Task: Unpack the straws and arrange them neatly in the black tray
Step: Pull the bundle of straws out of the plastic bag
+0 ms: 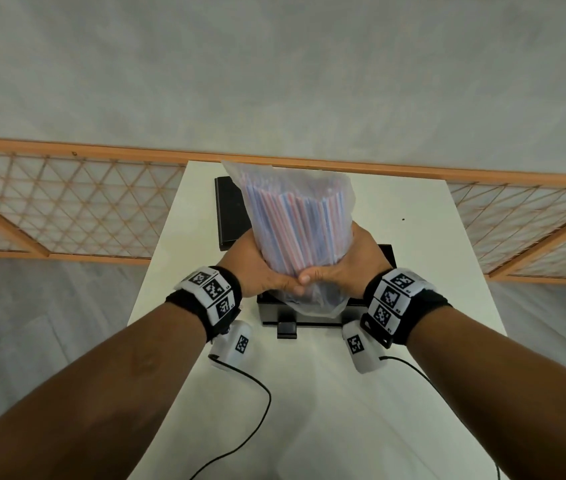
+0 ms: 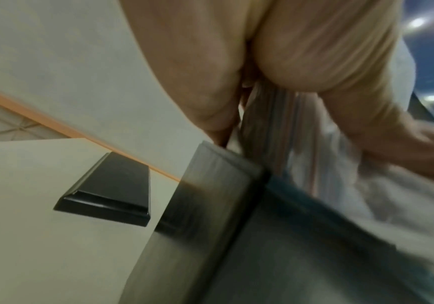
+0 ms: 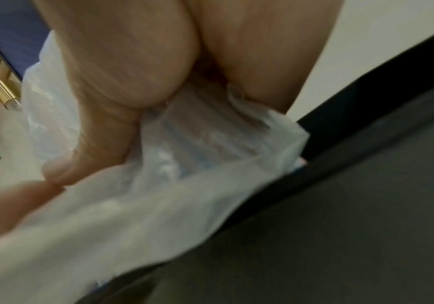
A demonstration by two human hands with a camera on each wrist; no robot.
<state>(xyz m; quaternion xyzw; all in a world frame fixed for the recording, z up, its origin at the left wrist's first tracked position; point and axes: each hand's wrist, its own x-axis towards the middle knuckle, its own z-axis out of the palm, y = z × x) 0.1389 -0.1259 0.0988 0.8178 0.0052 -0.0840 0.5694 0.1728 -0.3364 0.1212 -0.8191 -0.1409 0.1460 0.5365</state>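
Straws [image 1: 300, 216] red-and-blue striped; bag [image 1: 323, 299] clear; tray [image 1: 387, 258] black; table [image 1: 396, 209] white.

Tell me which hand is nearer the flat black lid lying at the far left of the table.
Left. The left hand grips the bag of straws just right of the black lid; the right hand grips the bag's other side.

The bag of straws [image 1: 297, 230] stands upright above the tray [image 1: 387, 252], gripped low between the left hand [image 1: 259, 268] and the right hand [image 1: 357, 261], thumbs meeting in front; the tray sits mid-table [image 1: 413, 209], under the hands; a lid [image 1: 231, 213] lies behind and left of it, near the table's far edge.
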